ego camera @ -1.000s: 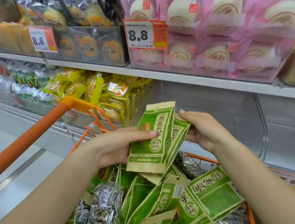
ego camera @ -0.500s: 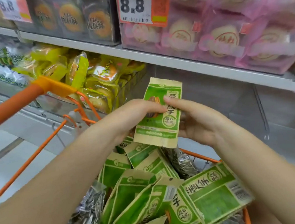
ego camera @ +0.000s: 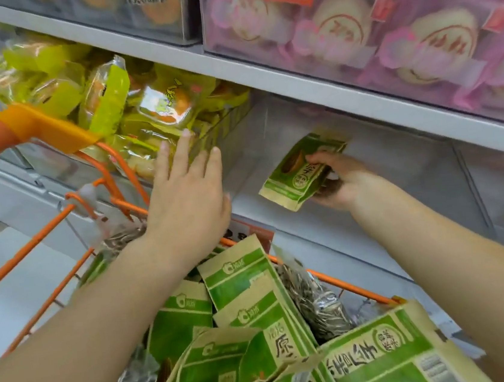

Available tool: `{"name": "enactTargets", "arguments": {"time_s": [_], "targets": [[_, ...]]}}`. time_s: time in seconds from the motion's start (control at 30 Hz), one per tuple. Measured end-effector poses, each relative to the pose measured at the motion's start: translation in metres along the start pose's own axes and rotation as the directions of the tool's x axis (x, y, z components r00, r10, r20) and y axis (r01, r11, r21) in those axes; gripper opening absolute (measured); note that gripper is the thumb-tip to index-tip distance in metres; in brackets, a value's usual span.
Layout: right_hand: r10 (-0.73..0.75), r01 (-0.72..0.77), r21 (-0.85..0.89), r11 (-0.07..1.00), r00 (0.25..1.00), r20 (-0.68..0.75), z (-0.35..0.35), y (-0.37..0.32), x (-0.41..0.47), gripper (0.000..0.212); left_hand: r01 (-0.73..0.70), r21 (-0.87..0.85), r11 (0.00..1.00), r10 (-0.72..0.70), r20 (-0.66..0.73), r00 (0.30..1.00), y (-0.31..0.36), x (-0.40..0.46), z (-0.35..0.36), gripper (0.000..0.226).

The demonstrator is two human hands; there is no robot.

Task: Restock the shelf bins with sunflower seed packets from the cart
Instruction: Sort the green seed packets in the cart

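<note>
Green sunflower seed packets [ego camera: 300, 172] sit tilted inside the clear shelf bin [ego camera: 399, 174], pinched in the right hand [ego camera: 337, 178]; grip closed round the packets, thumb on the front; left hand [ego camera: 187, 198] hovers just beside the bin's left wall, fingers straight and spread, grip wide, holding nothing; more green packets [ego camera: 249, 288] piled in the orange cart [ego camera: 32, 124] below; yellow snack packs [ego camera: 153, 107] in the bin to the left; pink-wrapped cakes [ego camera: 415, 34] on the shelf above.
</note>
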State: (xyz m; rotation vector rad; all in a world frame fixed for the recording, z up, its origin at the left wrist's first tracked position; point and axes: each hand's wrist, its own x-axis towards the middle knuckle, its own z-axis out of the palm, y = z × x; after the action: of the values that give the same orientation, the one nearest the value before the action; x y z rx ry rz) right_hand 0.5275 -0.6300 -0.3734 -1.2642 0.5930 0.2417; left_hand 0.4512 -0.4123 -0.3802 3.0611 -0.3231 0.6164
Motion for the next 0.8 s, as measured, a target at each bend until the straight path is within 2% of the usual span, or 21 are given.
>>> {"name": "enactTargets", "arguments": {"time_s": [0.17,0.33,0.5,0.63,0.7,0.8], "targets": [[-0.141,0.144,-0.120,0.982,0.989,0.032,0.015,0.005,0.033,0.013,0.030,-0.028,0.999,-0.031,-0.049,0.998,-0.001,0.003,0.006,0.068],[-0.223,0.228,-0.153,0.962,0.974,0.050,0.026,0.007,0.056,0.039,-0.054,-0.005,0.999,0.053,-0.156,0.986,-0.006,0.006,0.014,0.075],[-0.284,0.279,-0.184,0.942,0.959,0.001,0.027,0.004,0.072,0.039,-0.093,-0.043,0.995,0.084,-0.177,0.981,-0.010,0.005,0.017,0.068],[-0.359,0.339,-0.286,0.896,0.933,-0.017,0.026,0.004,0.081,0.046,-0.086,-0.059,0.995,0.077,-0.146,0.986,-0.012,0.005,0.016,0.069],[-0.437,0.409,-0.333,0.850,0.899,-0.011,0.026,0.003,0.085,0.045,-0.076,-0.065,0.995,0.067,-0.134,0.989,-0.010,0.005,0.015,0.069],[-0.614,0.540,-0.467,0.700,0.789,-0.007,0.030,-0.001,0.088,0.042,-0.065,-0.054,0.996,0.057,-0.131,0.990,-0.009,0.005,0.014,0.068]]}}
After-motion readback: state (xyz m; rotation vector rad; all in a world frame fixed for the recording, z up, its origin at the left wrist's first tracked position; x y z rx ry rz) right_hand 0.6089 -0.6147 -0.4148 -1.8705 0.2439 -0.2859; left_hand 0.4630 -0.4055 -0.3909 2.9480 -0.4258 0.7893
